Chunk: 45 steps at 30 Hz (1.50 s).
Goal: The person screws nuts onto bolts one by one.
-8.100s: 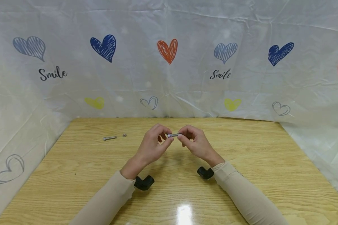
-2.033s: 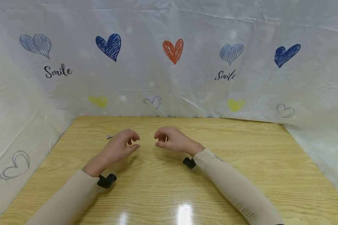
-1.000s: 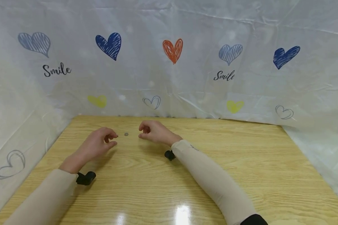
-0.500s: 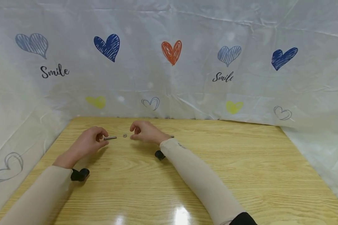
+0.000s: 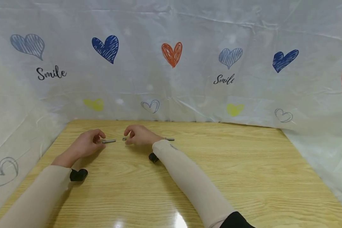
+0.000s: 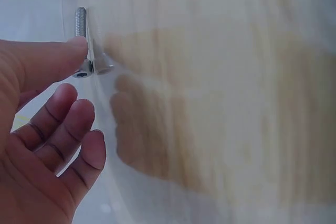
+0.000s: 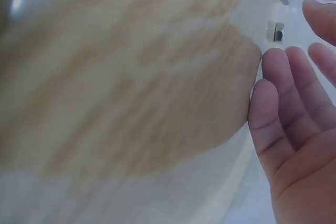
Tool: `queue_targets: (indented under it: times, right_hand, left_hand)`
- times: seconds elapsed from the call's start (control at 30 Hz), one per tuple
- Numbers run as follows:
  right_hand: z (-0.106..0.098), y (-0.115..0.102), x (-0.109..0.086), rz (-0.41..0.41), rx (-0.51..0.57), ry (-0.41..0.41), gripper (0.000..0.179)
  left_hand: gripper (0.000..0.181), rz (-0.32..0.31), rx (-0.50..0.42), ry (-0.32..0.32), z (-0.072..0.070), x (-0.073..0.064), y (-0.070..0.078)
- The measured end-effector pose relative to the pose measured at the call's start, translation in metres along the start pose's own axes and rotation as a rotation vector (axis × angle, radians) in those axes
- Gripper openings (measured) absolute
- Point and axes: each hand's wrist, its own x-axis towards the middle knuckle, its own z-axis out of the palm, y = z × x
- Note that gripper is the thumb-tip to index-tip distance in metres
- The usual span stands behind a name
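Note:
My left hand (image 5: 81,146) pinches a metal bolt (image 5: 109,141) near its head, at the far left of the table. In the left wrist view the thumb lies over the bolt (image 6: 80,19) just above its socket head; the index finger is mostly hidden. A small hex nut (image 5: 123,138) lies to the right of that bolt's tip. Around the nut hovers my right hand (image 5: 141,135), with finger and thumb apart. The right wrist view shows the nut (image 7: 279,32) just beyond the fingertips, free of them. A second bolt (image 5: 169,139) lies behind the right wrist, partly hidden.
The wooden table (image 5: 231,171) ends at the back against a white sheet (image 5: 199,72) printed with hearts and "Smile". Black wrist devices (image 5: 79,175) sit under both forearms.
Eight seconds ago both hands held a bolt with a nut at the centre; a bolt now lies there. Both hands have moved left, the left one to the other bolt, the right one to the loose nut.

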Motion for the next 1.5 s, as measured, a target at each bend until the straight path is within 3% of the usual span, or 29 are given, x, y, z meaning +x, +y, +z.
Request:
queue_targets:
  times: [0.4, 0.77, 1.5]
  right_hand:
    - [-0.004, -0.009, 0.014, 0.050, -0.119, -0.129, 0.042]
    - [-0.001, -0.003, 0.018, -0.052, -0.257, -0.160, 0.019]
    - [-0.008, 0.001, 0.011, -0.098, -0.209, -0.209, 0.009]
  left_hand:
    - [0.024, -0.021, -0.001, -0.034, 0.000, 0.004, -0.005]
    - [0.020, -0.049, 0.004, -0.078, 0.000, 0.004, -0.001]
    - [0.010, -0.051, 0.031, -0.082, 0.001, 0.004, -0.004]
